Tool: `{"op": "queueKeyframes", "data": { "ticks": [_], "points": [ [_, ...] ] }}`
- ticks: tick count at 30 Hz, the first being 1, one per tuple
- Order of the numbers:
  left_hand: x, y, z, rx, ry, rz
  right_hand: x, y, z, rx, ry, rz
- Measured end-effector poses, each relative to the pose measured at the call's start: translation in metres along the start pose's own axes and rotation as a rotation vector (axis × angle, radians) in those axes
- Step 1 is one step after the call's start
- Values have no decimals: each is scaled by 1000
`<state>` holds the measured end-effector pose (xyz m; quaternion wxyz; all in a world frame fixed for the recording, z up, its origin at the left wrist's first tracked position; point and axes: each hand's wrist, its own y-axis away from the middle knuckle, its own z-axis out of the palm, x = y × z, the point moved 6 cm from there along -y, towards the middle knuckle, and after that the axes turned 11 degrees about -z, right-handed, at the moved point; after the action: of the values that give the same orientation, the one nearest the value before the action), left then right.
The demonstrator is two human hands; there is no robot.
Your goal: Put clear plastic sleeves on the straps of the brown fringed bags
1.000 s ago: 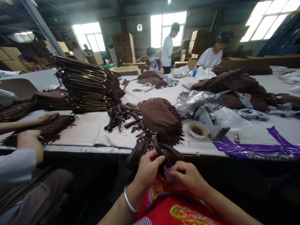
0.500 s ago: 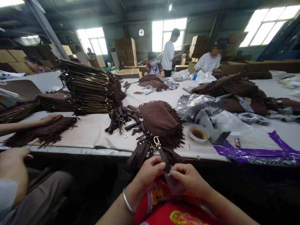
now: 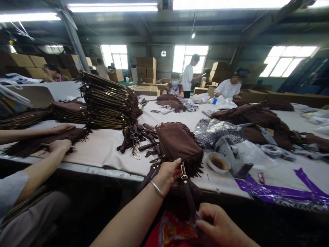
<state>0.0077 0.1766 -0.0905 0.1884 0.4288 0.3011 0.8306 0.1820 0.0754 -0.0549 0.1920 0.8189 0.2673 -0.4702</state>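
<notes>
A brown fringed handbag (image 3: 180, 140) lies at the table's front edge. From its near corner a brown strap (image 3: 189, 199) hangs down by a gold snap hook (image 3: 183, 170). My left hand (image 3: 167, 175), with a silver bangle at the wrist, is closed at the hook, thumb and fingers at its left side. Lower down, my right hand (image 3: 216, 219) pinches the strap's lower end, where a bit of clear plastic film shows. More brown straps (image 3: 149, 176) hang over the edge, partly behind my left hand. Loose straps with gold hooks (image 3: 135, 140) lie left of the bag.
A tall stack of fringed bags (image 3: 108, 103) stands to the left. Beside it a co-worker's hands (image 3: 60, 144) handle brown fringed pieces. At right are a bowl of brown liquid (image 3: 218, 162), a grey tape dispenser (image 3: 233, 157), patterned film (image 3: 218, 130) and purple plastic (image 3: 280, 188).
My left hand has moved up from the strap's lower part to the snap hook. My right hand has moved down and right with the strap's end. The view has tilted up.
</notes>
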Motion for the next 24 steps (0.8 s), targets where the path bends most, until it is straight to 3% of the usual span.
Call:
{"op": "queueKeyframes", "data": {
  "ticks": [9,17,21,24],
  "points": [
    [12,9,7,-82,-13,109,2,-16,10,52,50,-24],
    [15,5,3,-2,-90,217,-1,-7,10,-20,125,-126],
    [17,9,7,-48,-82,230,5,-6,11,-8,43,-100],
    [18,12,8,-86,-73,208,14,-11,10,72,-88,-22]
  ]
}}
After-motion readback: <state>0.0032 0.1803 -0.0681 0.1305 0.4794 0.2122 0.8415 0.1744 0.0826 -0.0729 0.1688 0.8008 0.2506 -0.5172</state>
